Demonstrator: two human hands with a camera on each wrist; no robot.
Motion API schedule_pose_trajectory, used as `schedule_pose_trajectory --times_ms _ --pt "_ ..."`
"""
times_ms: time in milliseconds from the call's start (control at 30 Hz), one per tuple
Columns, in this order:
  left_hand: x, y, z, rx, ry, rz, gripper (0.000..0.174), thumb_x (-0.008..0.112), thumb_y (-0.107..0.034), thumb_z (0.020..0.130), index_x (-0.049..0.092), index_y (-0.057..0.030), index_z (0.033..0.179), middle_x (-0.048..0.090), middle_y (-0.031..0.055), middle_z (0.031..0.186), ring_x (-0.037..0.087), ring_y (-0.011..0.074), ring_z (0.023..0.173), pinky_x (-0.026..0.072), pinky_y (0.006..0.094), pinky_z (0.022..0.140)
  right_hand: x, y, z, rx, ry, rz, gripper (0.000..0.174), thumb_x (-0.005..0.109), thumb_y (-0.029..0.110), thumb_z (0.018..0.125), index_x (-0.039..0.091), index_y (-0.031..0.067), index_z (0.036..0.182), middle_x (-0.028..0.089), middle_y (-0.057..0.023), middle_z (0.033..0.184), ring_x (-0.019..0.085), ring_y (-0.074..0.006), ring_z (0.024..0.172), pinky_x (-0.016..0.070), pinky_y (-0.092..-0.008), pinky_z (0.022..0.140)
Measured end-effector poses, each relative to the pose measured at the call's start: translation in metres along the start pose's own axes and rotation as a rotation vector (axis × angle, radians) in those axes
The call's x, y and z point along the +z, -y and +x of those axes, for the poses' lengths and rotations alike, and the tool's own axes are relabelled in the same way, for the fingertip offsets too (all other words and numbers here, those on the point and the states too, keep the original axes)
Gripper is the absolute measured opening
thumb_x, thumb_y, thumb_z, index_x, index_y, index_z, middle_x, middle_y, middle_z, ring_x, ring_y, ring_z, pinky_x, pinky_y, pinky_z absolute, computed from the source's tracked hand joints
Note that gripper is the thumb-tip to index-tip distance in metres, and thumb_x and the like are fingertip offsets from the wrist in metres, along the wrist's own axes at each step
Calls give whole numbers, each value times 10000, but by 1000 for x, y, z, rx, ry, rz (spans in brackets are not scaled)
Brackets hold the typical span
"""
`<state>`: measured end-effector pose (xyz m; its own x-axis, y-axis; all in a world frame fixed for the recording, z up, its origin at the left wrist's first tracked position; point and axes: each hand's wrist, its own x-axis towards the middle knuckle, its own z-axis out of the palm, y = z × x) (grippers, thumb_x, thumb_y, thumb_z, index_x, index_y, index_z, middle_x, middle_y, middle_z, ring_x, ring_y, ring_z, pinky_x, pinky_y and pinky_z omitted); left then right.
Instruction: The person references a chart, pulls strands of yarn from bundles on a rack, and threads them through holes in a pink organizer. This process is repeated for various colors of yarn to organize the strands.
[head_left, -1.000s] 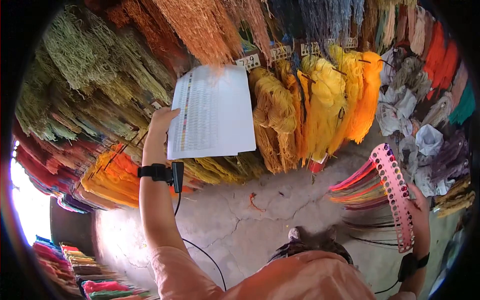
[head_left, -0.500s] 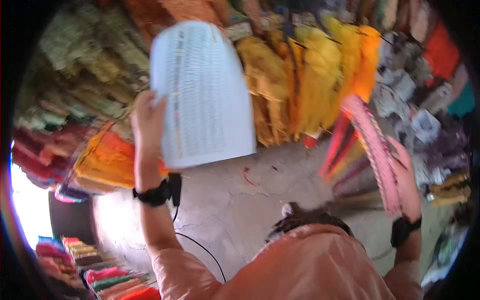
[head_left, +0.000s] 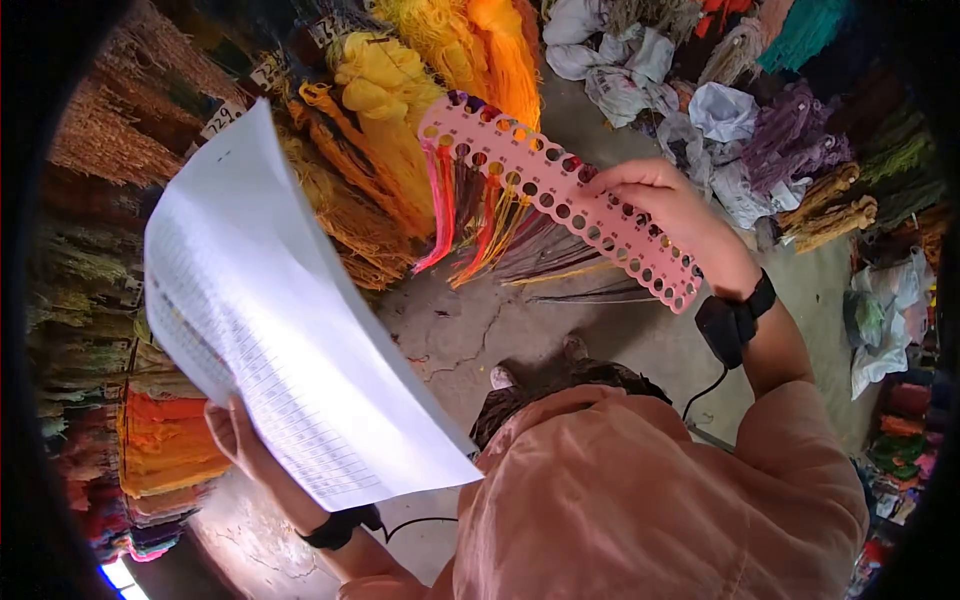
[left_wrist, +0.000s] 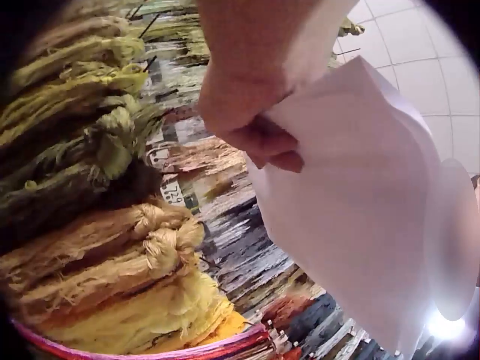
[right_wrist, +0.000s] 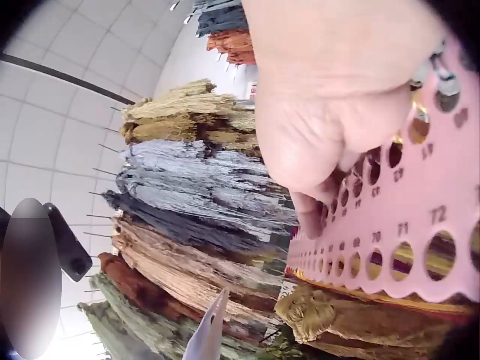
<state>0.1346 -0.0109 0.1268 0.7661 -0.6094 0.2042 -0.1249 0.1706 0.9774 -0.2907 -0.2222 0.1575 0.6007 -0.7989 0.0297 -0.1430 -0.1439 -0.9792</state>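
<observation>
My left hand (head_left: 240, 440) pinches a sheaf of printed paper (head_left: 270, 310) by its edge. The paper bows and tilts, with rows of a table on its printed face; the left wrist view shows the fingers (left_wrist: 274, 146) curled at its edge. In my right hand (head_left: 675, 210) is a long pink thread organizer card (head_left: 520, 155), with numbered holes along both scalloped edges. Coloured threads (head_left: 440, 210) hang from its holes. The right wrist view shows the hand (right_wrist: 337, 112) gripping the card (right_wrist: 386, 217) near the printed numbers 71 and 72.
Yellow yarn skeins (head_left: 385, 90) hang on the rack beyond the card, near a tag (head_left: 222, 118) reading 729. Orange skeins (head_left: 165, 440) hang at the left. White plastic bags (head_left: 722, 112) and purple yarn (head_left: 800, 135) are at the upper right. Cracked concrete floor (head_left: 455, 340) lies below.
The head view has swung right. In it, the paper has come lower and further left, bending and tilting. The pink card has moved up toward the middle and turned more crosswise. Both hands keep their holds.
</observation>
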Motion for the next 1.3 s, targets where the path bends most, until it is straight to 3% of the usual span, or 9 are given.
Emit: schedule_pose_trajectory --times_ms 200,267,333,367,467,667,933,1033,1300 --pt "95 -17 -47 -22 88 67 95 534 -18 771 477 -26 846 534 44 765 487 84 673 393 192 570 21 22 -15 113 -163 -103 182 487 106 813 610 17 914 600 -20 865 518 -82 797 398 -215 724" --pt "121 -8 -61 50 174 11 106 532 26 762 475 -13 843 531 33 762 473 60 667 375 173 567 20 17 -12 343 -95 -74 395 440 404 835 615 55 894 591 -7 812 496 -72 713 365 -196 638" --pt "132 2 -68 140 248 62 100 528 27 770 466 -3 843 523 22 744 464 43 646 370 165 559 30 -12 -9 419 -373 329 519 369 505 827 595 48 923 591 -22 804 495 -82 686 348 -203 600" --pt "137 1 -74 136 254 -1 99 525 16 778 458 3 849 522 24 738 461 39 640 367 164 554 34 -7 -8 221 -27 360 567 352 540 815 577 33 935 589 -35 795 504 -98 687 361 -229 610" --pt "134 4 -80 144 276 11 110 512 -9 800 433 14 874 535 39 732 470 39 638 366 160 552 38 -24 -9 220 -170 413 386 491 377 799 579 11 890 589 -30 759 523 -94 653 405 -227 590" --pt "129 8 -83 66 280 -116 212 474 -34 825 409 24 1019 561 79 830 514 71 729 401 183 627 60 -2 0 119 -17 139 177 613 88 711 587 -7 859 595 -32 757 534 -81 660 423 -222 615" --pt "108 1 -111 -581 340 -602 365 445 -64 835 341 22 1175 541 136 1008 524 154 927 426 266 777 59 -8 11 132 -34 189 158 583 102 745 591 -7 860 605 -39 778 552 -85 671 438 -222 622" --pt "94 5 -126 -656 551 -735 381 475 -44 813 359 37 1166 526 131 1051 510 165 971 420 286 816 57 -11 14 142 -26 191 157 577 101 749 590 -7 862 606 -40 782 556 -88 664 443 -223 616" --pt "99 3 -148 -654 505 -558 335 564 -4 752 460 38 1067 555 116 1009 543 161 900 426 288 804 58 -11 22 109 45 169 167 573 104 752 589 -16 868 603 -38 787 556 -83 666 441 -218 604"
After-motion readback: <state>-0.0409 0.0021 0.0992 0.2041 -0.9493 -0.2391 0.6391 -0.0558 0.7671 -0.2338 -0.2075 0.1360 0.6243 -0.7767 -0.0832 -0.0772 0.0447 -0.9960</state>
